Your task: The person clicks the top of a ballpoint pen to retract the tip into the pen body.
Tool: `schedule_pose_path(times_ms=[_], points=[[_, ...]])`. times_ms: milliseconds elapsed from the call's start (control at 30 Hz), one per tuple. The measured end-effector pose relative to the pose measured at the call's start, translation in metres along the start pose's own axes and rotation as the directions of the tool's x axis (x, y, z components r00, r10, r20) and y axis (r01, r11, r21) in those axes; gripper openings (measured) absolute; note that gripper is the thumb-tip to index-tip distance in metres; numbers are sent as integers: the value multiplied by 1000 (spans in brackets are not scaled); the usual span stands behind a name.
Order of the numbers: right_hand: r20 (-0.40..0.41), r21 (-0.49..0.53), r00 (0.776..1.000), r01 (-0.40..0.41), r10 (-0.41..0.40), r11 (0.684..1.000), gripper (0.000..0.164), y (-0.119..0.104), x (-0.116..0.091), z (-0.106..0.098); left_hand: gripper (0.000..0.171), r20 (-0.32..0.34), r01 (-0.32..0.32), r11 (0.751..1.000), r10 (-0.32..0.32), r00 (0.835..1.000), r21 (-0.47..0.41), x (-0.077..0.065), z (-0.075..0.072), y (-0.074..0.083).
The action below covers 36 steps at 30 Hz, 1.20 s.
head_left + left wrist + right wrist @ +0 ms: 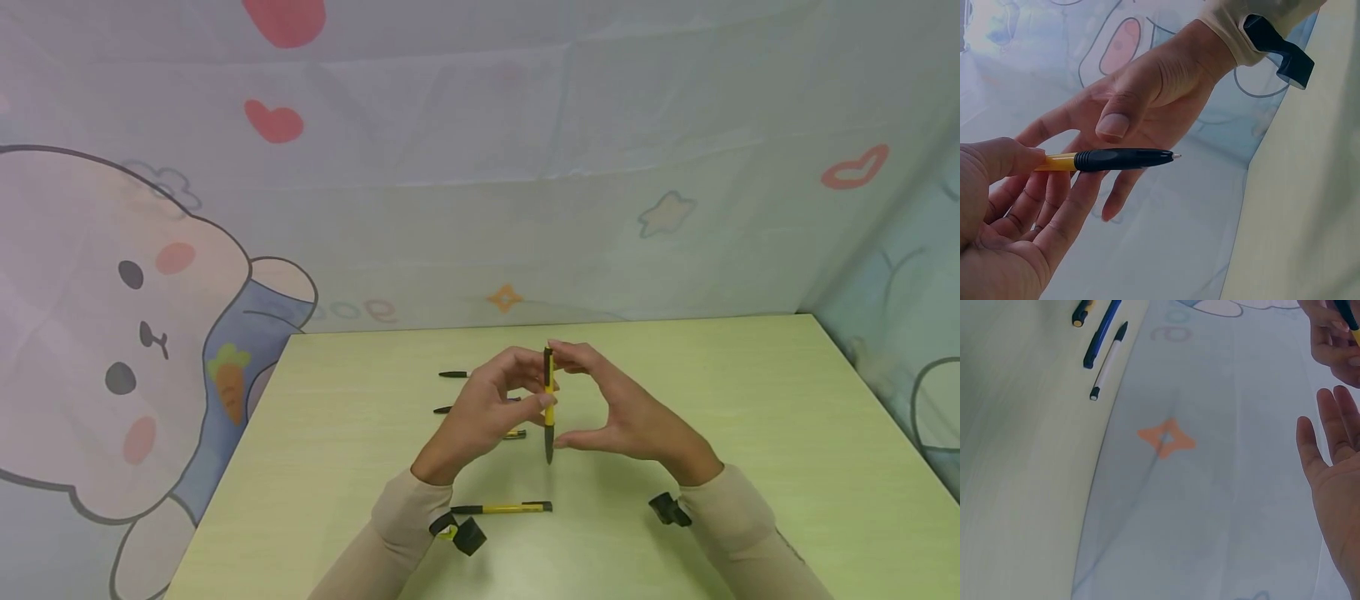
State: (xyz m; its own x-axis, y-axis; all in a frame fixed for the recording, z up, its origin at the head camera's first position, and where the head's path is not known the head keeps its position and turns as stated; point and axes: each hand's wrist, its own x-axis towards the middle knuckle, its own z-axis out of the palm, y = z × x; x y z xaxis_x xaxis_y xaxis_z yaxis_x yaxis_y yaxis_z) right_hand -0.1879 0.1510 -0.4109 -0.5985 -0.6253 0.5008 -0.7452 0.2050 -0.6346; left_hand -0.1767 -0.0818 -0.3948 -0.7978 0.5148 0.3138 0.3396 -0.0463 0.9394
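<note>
A yellow and black click pen [550,408] is held up above the table, its black grip end downward in the head view. My left hand [487,408] pinches its yellow barrel between thumb and fingers. In the left wrist view the pen [1125,159] shows its metal point sticking out. Close by on the right, my right hand [637,408] has its fingers and thumb spread around the pen's two ends. The right wrist view shows the right hand [1341,481] with extended fingers, apart from the left hand [1332,337].
Another yellow and black pen [502,507] lies on the pale table [300,517] near the left wrist. Farther back lie a white pen [1109,362], a blue pen [1102,334] and a yellow one [1082,312], partly hidden by the left hand in the head view. A printed cloth [450,208] hangs behind.
</note>
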Motion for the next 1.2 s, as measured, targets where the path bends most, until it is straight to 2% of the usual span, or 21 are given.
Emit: schedule_pose_path(times_ms=[333,833,1200], points=[[-4,10,999,-32,32,999,104,-2,0,2,30,0,2,1000,-2,1000,-24,-1,2,1],[-1,29,1000,-8,8,1000,102,-3,0,1,27,12,20,1000,-19,1000,-21,-2,1,7],[-9,51,1000,10,-10,999,98,-2,0,-1,28,16,-14,1000,14,1000,-14,-1,3,8]])
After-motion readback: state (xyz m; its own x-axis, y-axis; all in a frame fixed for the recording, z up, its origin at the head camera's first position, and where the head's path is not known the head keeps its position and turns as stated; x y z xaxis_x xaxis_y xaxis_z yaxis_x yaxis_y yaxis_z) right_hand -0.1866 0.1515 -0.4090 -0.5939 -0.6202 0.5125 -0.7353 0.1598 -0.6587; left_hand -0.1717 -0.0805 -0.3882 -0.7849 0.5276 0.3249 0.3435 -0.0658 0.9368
